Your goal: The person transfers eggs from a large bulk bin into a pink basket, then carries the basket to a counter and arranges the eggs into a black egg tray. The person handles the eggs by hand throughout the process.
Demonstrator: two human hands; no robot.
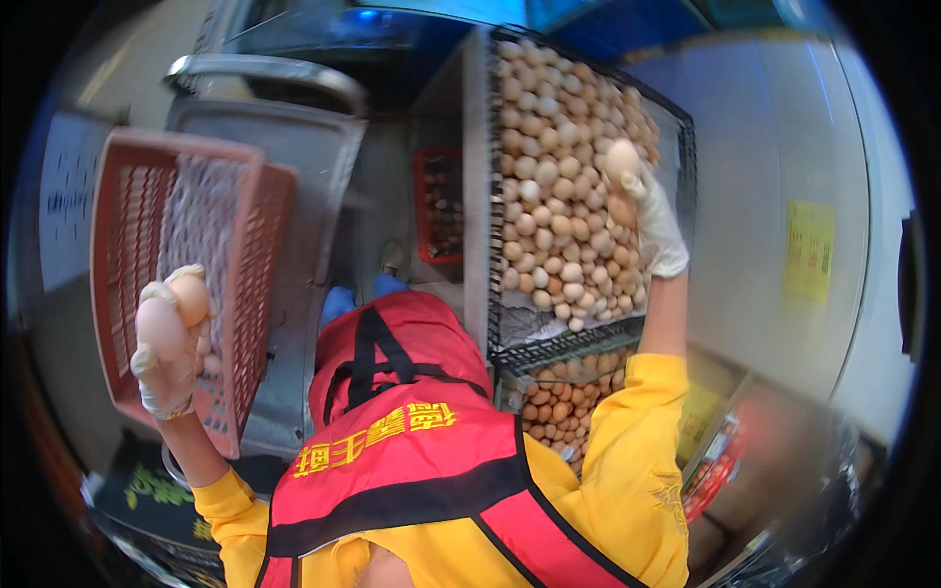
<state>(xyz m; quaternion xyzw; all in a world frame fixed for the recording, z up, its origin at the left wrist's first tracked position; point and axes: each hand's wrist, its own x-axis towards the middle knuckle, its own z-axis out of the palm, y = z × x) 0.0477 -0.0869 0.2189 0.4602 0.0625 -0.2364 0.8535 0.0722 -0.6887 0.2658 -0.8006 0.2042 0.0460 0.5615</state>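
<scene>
My left hand (167, 386), in a pale thin glove, grips several eggs over the pink plastic basket (248, 294). A pinkish egg (160, 329) and a light brown egg (190, 300) show plainest in it. Inside the basket lies grey-white bumpy padding (202, 213), and a few eggs (212, 365) sit partly behind the hand. On the right, my gloved right hand (658, 231) is shut on a pale egg (623, 162) at its fingertips. A browner egg (622, 210) shows beside its palm. Below it, loose brown and cream eggs (562, 187) fill much of a black-rimmed crate (588, 334).
The basket rests on a metal cart (294, 220) with a tubular handle (272, 67). Browner eggs (566, 400) fill a container nearer my body. A red crate (420, 206) stands low between cart and egg crate. A pale wall panel (757, 147) bounds the right side.
</scene>
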